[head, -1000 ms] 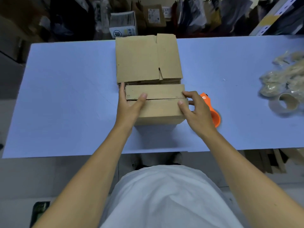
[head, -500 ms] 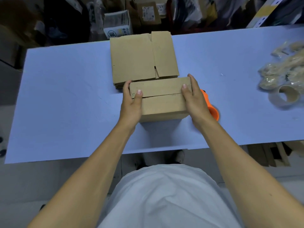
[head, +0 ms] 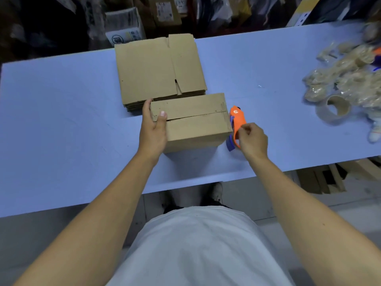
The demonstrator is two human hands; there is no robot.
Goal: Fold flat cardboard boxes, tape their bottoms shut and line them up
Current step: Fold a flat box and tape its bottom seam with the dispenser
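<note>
Right hand (head: 252, 141) now off box (head: 191, 120), gripping orange tape dispenser (head: 237, 124), left hand (head: 153, 131) still clasping box

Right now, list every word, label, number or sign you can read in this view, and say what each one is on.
Nothing reads clearly enough to quote.
Orange tape dispenser: a small white mark, too small to read.
White carton behind the table: a round logo and printed lines, blurred.
Brown box on the shelf: a white shipping label, print too small.
Folded box and flat cardboard stack: no print visible.
</note>
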